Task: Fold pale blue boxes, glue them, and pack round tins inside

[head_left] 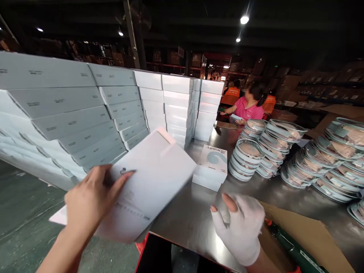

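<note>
My left hand [90, 197] is closed on a white carton [159, 167], its thumb across the printed face. The carton is tilted above the table's front left edge, and a flap shows at its lower left. My right hand [240, 227] wears a white glove with bare fingertips; it hovers over the table with thumb and forefinger apart and nothing between them. Between the hands and farther back, a small stack of white boxes [212, 161] with a blue swirl and "beauty" lettering stands on the metal table [196, 220].
Stacked pale boxes [82, 125] form a wall at the left. Piles of round clear-lidded cases [246, 161] fill the right side. A green tool [295, 246] lies by brown cardboard [313, 231] at the near right. A co-worker in a pink shirt [248, 110] is across the table.
</note>
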Demonstrator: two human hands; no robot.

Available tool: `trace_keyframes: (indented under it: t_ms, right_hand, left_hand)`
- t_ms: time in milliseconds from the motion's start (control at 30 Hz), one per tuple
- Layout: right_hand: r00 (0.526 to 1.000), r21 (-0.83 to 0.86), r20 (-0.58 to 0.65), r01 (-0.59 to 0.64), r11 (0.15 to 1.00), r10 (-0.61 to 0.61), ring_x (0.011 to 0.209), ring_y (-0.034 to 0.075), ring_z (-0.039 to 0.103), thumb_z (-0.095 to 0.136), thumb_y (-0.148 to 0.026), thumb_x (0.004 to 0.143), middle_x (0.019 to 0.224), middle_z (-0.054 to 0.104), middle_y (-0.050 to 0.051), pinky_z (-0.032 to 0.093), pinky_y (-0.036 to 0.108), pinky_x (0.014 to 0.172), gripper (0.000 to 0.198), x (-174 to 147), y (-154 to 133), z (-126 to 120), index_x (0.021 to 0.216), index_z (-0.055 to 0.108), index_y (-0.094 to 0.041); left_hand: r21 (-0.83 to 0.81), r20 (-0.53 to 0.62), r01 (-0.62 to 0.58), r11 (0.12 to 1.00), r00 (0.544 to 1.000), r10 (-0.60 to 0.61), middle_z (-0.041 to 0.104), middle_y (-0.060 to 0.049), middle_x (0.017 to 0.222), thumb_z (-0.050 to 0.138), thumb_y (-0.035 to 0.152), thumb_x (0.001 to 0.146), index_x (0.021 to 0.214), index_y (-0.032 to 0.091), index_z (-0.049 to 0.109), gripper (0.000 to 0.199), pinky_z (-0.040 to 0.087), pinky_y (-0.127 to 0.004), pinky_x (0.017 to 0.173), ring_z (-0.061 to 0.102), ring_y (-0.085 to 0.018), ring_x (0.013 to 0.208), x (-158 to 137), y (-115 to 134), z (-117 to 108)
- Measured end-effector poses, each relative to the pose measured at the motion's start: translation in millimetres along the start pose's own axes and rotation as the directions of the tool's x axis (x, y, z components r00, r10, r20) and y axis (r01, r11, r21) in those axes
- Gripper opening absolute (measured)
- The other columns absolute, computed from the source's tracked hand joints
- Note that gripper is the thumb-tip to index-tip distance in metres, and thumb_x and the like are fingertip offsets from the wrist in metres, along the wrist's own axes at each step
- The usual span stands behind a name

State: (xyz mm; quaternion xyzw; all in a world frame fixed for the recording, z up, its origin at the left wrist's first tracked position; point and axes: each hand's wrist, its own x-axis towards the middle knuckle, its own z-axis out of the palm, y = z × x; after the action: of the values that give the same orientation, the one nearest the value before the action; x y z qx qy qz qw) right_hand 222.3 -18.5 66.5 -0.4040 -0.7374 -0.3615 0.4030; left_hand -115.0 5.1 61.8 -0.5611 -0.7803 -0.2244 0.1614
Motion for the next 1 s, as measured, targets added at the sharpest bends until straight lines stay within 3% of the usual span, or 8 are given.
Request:
trace_keyframes:
  t_ms: [133,200,367,533,633,733,867,1000]
  right_hand:
    - [0.999,0.04,0.005,-0.052,0.998,0.052,0.059,0.021,0.055,0.058,-0.035,0.094,0.069,0.064,0.0,0.04,0.033,0.057,0.019,9,-14,-32,0.109,0.06,-0.023]
    - [0.934,0.256,0.297,-0.279,0.925,0.2,0.075,0.024,0.07,0.06,-0.034,0.092,0.09,0.076,0.006,0.052,0.033,0.064,0.025,-1,-11,-39,0.114,0.064,-0.022]
    - [0.317,0.312,0.947,-0.866,0.39,-0.053,0.086,0.024,0.08,0.077,-0.04,0.079,0.107,0.082,0.004,0.062,0.026,0.069,0.042,-33,14,-55,0.118,0.077,-0.027]
    - [0.478,0.414,0.879,-0.758,0.504,-0.004,0.086,0.023,0.08,0.073,-0.026,0.082,0.096,0.083,-0.003,0.064,0.026,0.071,0.03,-21,9,-68,0.108,0.08,-0.04]
    - [0.703,0.421,0.696,-0.567,0.708,0.148,0.076,0.021,0.079,0.072,-0.021,0.082,0.09,0.081,-0.003,0.064,0.026,0.067,0.03,-8,4,-63,0.106,0.077,-0.038]
    - [0.9,0.307,0.265,-0.419,0.854,0.346,0.121,0.033,0.07,0.07,-0.038,0.09,0.137,0.069,0.012,0.061,0.046,0.097,0.052,-10,10,-53,0.14,0.059,-0.031]
    - [0.858,0.394,0.343,-0.501,0.771,0.382,0.154,0.033,0.035,0.047,-0.053,0.103,0.172,0.026,0.009,0.044,0.051,0.118,0.071,-23,11,-41,0.165,0.018,-0.034]
    - [0.793,0.602,0.394,-0.605,0.521,0.464,0.134,0.026,0.062,0.038,-0.053,0.106,0.162,0.045,0.01,0.06,0.034,0.1,0.062,-30,-4,-29,0.163,0.023,-0.034]
  left_hand:
    - [-0.159,-0.491,-0.698,0.698,0.669,0.557,0.059,0.008,0.055,0.051,0.054,0.104,0.084,0.026,0.052,0.034,0.041,-0.027,0.045,0.058,-0.014,0.04,-49,18,-30]
    - [-0.231,-0.474,-0.732,0.641,0.66,0.583,0.061,0.009,0.056,0.053,0.046,0.106,0.084,0.026,0.052,0.03,0.042,-0.026,0.046,0.057,-0.012,0.038,-66,23,-29]
    - [-0.514,-0.214,-0.521,0.681,0.847,0.486,0.078,-0.003,0.091,0.059,0.05,0.1,0.111,0.027,0.064,0.026,0.06,-0.027,0.067,0.078,-0.022,0.073,-97,28,-1]
    - [-0.852,0.205,-0.229,0.471,0.681,0.703,0.064,-0.005,0.15,0.092,0.04,0.068,0.156,0.044,0.043,0.101,0.054,-0.042,0.109,0.064,-0.038,0.131,-114,48,3]
    - [-0.912,0.374,0.055,0.406,0.514,0.772,0.073,0.0,0.138,0.083,0.042,0.08,0.144,0.047,0.059,0.068,0.059,-0.039,0.102,0.072,-0.035,0.12,-98,60,-5]
    - [-0.916,0.399,0.291,0.275,0.612,0.683,0.078,-0.006,0.129,0.064,0.058,0.092,0.136,0.033,0.069,0.05,0.06,-0.042,0.098,0.073,-0.035,0.116,-80,70,3]
    - [-0.933,0.336,0.348,0.085,0.767,0.547,0.06,-0.014,0.151,0.073,0.06,0.087,0.158,0.025,0.037,0.087,0.05,-0.044,0.111,0.058,-0.034,0.136,-78,89,31]
    - [-0.977,0.202,0.204,0.056,0.825,0.528,0.046,-0.019,0.159,0.072,0.071,0.081,0.151,0.021,0.041,0.092,0.042,-0.046,0.117,0.045,-0.037,0.147,-83,108,35]
